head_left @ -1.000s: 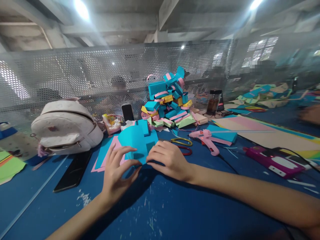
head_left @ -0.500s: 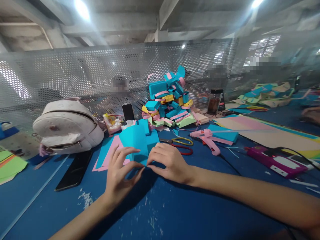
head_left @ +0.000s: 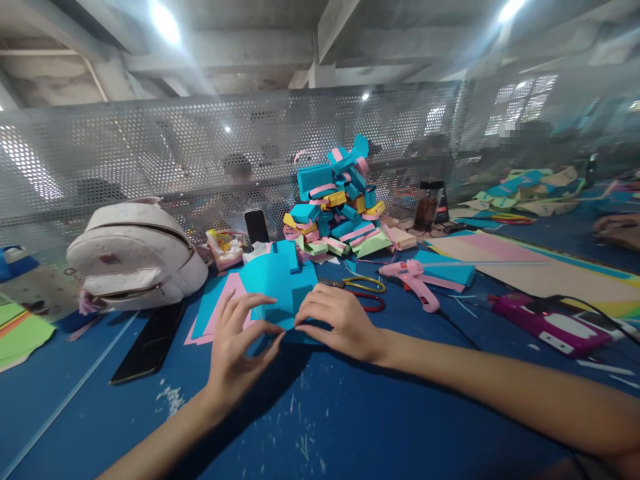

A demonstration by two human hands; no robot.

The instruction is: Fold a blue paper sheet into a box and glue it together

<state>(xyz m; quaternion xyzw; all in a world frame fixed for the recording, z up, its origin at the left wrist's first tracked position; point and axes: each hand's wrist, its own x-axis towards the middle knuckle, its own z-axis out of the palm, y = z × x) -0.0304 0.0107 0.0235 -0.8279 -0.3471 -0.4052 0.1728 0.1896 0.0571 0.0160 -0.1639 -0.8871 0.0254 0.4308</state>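
Note:
A sheet of blue paper (head_left: 270,283), curved and partly folded, stands between my hands above the table. My left hand (head_left: 240,343) pinches its lower edge between thumb and forefinger, the other fingers arched beside it. Close by, my right hand (head_left: 343,323) is closed on the same edge, fingertips nearly touching those of the left. Under and behind lie pink paper sheets (head_left: 227,310) and more blue paper. Scissors (head_left: 367,285) with yellow and red handles rest just past my right hand. Further right lies a pink glue gun (head_left: 413,277).
A heap of folded paper boxes (head_left: 345,200) rises at the back. On the left are a white backpack (head_left: 135,260) and a black phone (head_left: 147,347). A purple power strip (head_left: 550,323) and stacked coloured sheets (head_left: 530,267) lie right. A perforated metal screen (head_left: 200,140) stands behind.
My hands stay on the blue paper's lower edge; the fingertips have shifted slightly apart. A fold of paper now shows below them. The rest looks the same.

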